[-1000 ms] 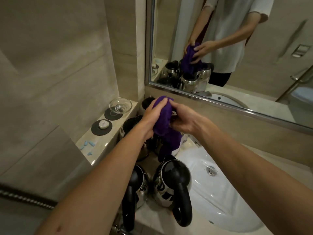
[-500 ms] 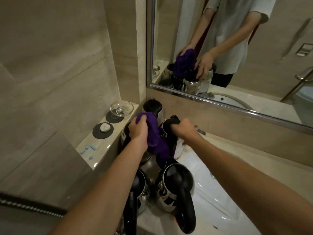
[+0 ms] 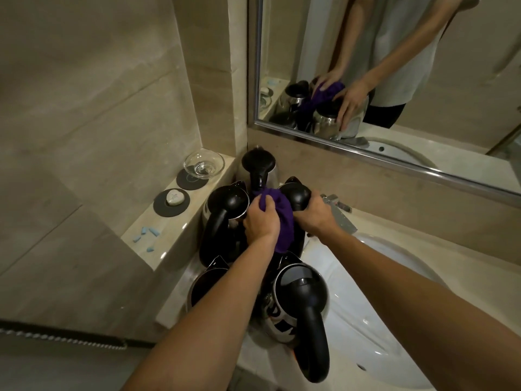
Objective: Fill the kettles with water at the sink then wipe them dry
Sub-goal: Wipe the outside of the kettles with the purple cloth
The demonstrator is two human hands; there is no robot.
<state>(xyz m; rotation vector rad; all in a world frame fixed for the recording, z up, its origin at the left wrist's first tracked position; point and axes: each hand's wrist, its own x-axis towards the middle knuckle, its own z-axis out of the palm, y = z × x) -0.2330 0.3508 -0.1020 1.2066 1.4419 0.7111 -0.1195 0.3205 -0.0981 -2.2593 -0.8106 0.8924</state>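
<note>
Nearest us, 2 kettles stand at the counter's front edge beside the sink (image 3: 394, 320); our left forearm crosses above the left one, and the front right kettle (image 3: 298, 303) points its black handle toward us. Past them, both arms reach forward and down. Our left hand (image 3: 260, 220) clenches the purple cloth (image 3: 282, 221) against the kettle (image 3: 296, 197) that our right hand (image 3: 317, 214) grips from the right side. Farther back, another kettle (image 3: 258, 167) stands below the mirror (image 3: 394, 80).
</note>
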